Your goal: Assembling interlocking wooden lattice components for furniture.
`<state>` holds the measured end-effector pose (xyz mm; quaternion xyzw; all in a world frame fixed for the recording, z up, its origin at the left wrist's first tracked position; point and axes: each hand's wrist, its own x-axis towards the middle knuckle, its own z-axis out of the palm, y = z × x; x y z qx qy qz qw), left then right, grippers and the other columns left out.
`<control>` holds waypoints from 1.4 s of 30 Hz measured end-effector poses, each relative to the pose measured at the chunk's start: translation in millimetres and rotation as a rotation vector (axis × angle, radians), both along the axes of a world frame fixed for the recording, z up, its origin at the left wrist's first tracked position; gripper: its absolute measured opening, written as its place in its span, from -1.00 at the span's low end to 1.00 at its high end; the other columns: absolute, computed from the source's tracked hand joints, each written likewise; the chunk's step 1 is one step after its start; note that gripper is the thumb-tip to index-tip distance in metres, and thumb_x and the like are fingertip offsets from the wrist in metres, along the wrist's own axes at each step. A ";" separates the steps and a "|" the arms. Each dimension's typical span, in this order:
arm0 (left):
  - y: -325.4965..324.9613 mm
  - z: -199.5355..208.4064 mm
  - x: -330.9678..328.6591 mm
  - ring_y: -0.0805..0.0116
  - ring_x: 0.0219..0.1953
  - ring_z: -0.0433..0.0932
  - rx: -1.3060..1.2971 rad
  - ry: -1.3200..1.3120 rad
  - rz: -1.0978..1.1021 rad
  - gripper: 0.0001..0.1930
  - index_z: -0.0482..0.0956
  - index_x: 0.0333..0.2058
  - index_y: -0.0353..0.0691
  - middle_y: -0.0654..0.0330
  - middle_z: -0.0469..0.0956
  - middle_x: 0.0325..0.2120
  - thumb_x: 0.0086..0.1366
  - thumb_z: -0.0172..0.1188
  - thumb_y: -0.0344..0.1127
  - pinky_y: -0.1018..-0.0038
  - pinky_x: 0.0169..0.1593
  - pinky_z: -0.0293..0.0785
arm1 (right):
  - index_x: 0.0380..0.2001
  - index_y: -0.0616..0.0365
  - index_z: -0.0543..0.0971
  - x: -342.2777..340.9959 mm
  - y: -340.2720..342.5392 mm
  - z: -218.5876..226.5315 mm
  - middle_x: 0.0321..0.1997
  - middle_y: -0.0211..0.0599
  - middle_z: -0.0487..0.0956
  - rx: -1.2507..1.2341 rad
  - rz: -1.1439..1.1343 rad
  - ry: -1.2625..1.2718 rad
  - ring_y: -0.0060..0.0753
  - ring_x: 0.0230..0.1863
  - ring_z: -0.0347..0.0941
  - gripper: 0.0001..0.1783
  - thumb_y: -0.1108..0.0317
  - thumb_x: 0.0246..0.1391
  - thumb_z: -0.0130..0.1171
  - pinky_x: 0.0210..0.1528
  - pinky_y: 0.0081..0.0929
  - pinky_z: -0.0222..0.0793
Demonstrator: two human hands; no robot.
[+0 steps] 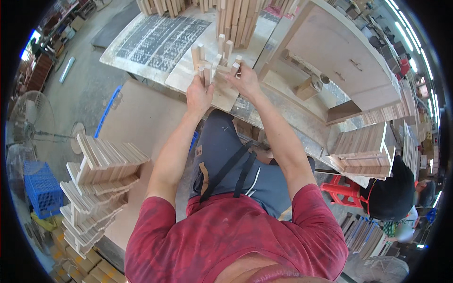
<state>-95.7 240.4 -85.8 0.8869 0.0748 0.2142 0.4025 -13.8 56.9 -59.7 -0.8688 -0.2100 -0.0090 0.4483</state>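
Note:
On a pale board (181,78) at the table's near edge stands a small wooden frame (219,63) of light bare wood. Several short posts rise from it, joined by cross-pieces. My left hand (200,96) is closed round its near left post. Its near right post is gripped by my right hand (246,82), thumb and fingers bent round the wood. My palms and fingers hide the lower ends of these posts.
Bundled wooden strips (238,21) stand beyond the frame. To the right is a large wooden machine housing (339,56) and a stack of wooden pieces (361,146). Stacked slatted wood (101,184) stands left on a brown board (141,106). A red stool (342,191) and another person are at right.

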 end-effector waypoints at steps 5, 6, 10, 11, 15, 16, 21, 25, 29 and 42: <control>-12.3 -21.4 8.4 -0.16 -0.28 0.62 -0.065 -0.053 0.009 -0.63 0.50 -0.18 -0.34 -0.12 0.61 -0.37 0.15 0.43 -0.27 0.09 -0.16 0.53 | 0.14 0.39 0.44 -27.6 -16.1 -6.1 0.10 0.21 0.56 -0.131 -0.192 -0.157 0.17 0.15 0.51 -0.31 0.22 0.00 0.39 0.21 -0.08 0.43; -14.9 -22.0 13.9 -0.05 -0.29 0.61 -0.032 -0.018 -0.007 -0.61 0.51 -0.16 -0.33 -0.06 0.61 -0.36 0.14 0.44 -0.26 0.15 -0.16 0.53 | 0.15 0.38 0.44 -43.7 -29.3 -4.4 0.12 0.21 0.55 -0.122 -0.151 -0.213 0.19 0.17 0.49 -0.30 0.22 0.00 0.39 0.22 -0.07 0.42; 9.9 -33.5 10.2 0.26 -0.27 0.62 -0.183 -0.106 -0.140 -0.52 0.49 -0.07 -0.36 0.11 0.63 -0.30 0.18 0.49 -0.21 0.31 -0.10 0.55 | 0.08 0.23 0.53 -142.9 -95.3 45.9 0.02 0.07 0.59 -0.084 0.113 -0.193 0.13 0.09 0.52 -0.43 0.23 0.02 0.41 0.15 -0.10 0.47; 22.0 -43.6 14.3 0.25 -0.10 0.62 -0.227 -0.041 -0.158 -0.47 0.44 0.03 -0.41 0.05 0.63 -0.12 0.21 0.48 -0.26 0.35 0.04 0.53 | 0.03 0.22 0.56 -166.6 -123.6 62.9 -0.02 0.00 0.61 -0.080 0.128 -0.248 0.08 0.05 0.54 -0.49 0.28 0.00 0.42 0.09 -0.14 0.51; 39.5 -40.7 -7.3 0.10 0.12 0.58 -0.059 -0.081 0.034 -0.36 0.45 0.16 -0.42 -0.11 0.55 0.08 0.19 0.49 -0.26 0.28 0.19 0.49 | -0.25 0.14 0.68 -249.3 -253.2 159.8 -0.13 -0.20 0.65 -0.262 -0.233 -0.402 -0.08 -0.06 0.59 -0.70 0.51 -0.16 0.44 -0.05 -0.26 0.55; 47.1 -33.0 -26.0 0.10 0.12 0.58 -0.060 -0.074 0.057 -0.36 0.45 0.16 -0.42 -0.11 0.55 0.08 0.19 0.49 -0.26 0.28 0.19 0.49 | -0.28 0.14 0.69 -256.6 -293.3 183.5 -0.14 -0.20 0.65 -0.491 -0.320 -0.540 -0.10 -0.07 0.59 -0.76 0.51 -0.12 0.40 -0.07 -0.31 0.55; 47.2 57.0 -142.9 0.11 0.08 0.59 0.190 -0.181 0.175 -0.49 0.53 0.12 -0.32 0.00 0.61 0.03 0.20 0.43 -0.36 0.28 0.15 0.49 | 0.07 0.14 0.63 -267.1 -473.9 233.8 0.10 0.03 0.62 -0.959 -0.691 -0.612 0.09 0.15 0.52 -0.51 0.32 0.02 0.35 0.21 -0.14 0.40; 49.1 122.8 -178.3 -0.02 -0.04 0.60 0.480 -0.344 0.168 -0.61 0.58 -0.03 -0.24 -0.05 0.62 -0.12 0.15 0.39 -0.41 0.20 0.03 0.51 | 0.14 0.31 0.56 -282.6 -580.0 234.5 -0.17 -0.05 0.66 -0.610 -0.540 -0.053 -0.21 -0.11 0.60 -0.49 0.40 0.09 0.18 -0.04 -0.22 0.51; 82.0 153.2 -277.2 0.06 -0.17 0.66 0.427 -0.293 0.464 -0.76 0.62 -0.16 -0.24 0.03 0.66 -0.25 0.15 0.32 -0.47 0.25 -0.06 0.55 | 0.18 0.31 0.54 -255.0 -565.1 242.7 -0.01 -0.01 0.67 -1.004 -0.539 -0.049 -0.12 -0.03 0.58 -0.46 0.33 0.14 0.26 0.12 -0.22 0.44; 223.6 -170.3 -424.1 0.19 0.08 0.57 -1.093 -0.079 1.132 -0.56 0.60 0.05 -0.24 0.06 0.60 -0.02 0.45 -0.07 -0.07 0.29 0.09 0.47 | 0.16 0.28 0.56 -219.9 -42.9 112.3 0.09 -0.11 0.64 0.198 0.398 0.299 -0.27 0.16 0.54 -0.58 0.24 0.47 -0.09 0.26 -0.34 0.37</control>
